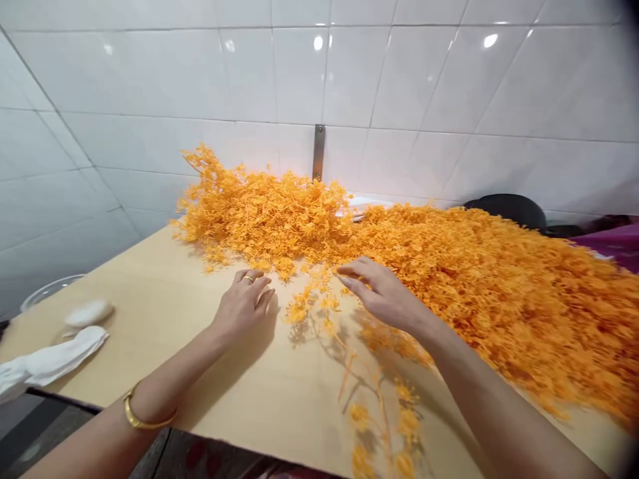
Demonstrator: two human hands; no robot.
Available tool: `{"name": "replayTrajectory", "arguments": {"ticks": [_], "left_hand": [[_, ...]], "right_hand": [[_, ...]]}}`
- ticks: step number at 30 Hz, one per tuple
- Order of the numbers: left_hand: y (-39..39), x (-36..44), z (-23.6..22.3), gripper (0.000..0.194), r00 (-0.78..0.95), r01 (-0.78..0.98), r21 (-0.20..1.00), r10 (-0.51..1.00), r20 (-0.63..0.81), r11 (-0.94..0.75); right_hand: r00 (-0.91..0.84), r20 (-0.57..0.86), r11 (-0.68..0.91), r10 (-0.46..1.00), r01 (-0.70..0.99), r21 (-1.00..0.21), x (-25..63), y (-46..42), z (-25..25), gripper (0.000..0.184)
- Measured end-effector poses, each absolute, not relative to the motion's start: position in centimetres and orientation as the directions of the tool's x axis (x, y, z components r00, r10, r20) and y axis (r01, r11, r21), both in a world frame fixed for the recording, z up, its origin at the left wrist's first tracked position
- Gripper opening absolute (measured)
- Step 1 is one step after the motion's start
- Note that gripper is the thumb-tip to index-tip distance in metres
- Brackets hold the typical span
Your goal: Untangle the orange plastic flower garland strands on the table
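A loose orange sprig (408, 423) with thin stems and small spiky blooms lies on the pale wooden table (269, 406), running from the front edge up between my hands. Over its upper blooms reaches my right hand (382, 293), its thumb and fingers apart and the fingertips close to the flowers. My left hand (238, 303) hovers just above the bare wood, left of the sprig, with loosely bent fingers and nothing in them. Behind both hands a bushy heap of similar orange sprigs (269, 213) stretches along the back.
A larger orange pile (519, 286) covers the right side. A white cloth (60, 359) and a rounded white object (90, 313) lie at left, near a clear rim (50, 287). Behind stand a tiled wall (180, 73), a metal strip (318, 152) and a black rounded object (519, 209).
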State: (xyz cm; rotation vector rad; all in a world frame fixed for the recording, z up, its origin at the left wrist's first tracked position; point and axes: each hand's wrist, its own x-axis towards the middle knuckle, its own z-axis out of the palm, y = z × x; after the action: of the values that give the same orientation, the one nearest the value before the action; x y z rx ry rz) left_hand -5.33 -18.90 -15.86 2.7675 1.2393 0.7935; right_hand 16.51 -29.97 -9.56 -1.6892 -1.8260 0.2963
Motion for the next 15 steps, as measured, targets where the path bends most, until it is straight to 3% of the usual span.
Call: {"name": "replayTrajectory", "arguments": {"ticks": [8,10,13,15], "left_hand": [[-22.7,-6.0,-14.1,0.028,0.458,0.610,0.496,0.786,0.415,-0.618],[-24.2,-6.2,-13.9,0.033,0.417,0.583,0.605,0.839,0.349,-0.542],[-26.5,-6.3,-14.2,0.040,0.453,0.459,0.859,0.891,-0.008,-0.226],[-27.8,-5.9,-14.6,0.034,0.555,0.325,0.936,0.775,-0.301,0.131]], "right_hand": [[0.070,0.232,0.071,0.970,0.835,-0.546,18.1,-36.6,-12.2,0.024],[0.093,0.244,0.057,0.965,0.836,-0.546,17.6,-39.1,-13.5,0.022],[0.107,0.306,0.062,0.946,0.867,-0.494,16.2,-42.0,-15.8,0.038],[0.114,0.329,0.045,0.937,0.897,-0.440,15.2,-43.0,-17.3,0.051]]}}
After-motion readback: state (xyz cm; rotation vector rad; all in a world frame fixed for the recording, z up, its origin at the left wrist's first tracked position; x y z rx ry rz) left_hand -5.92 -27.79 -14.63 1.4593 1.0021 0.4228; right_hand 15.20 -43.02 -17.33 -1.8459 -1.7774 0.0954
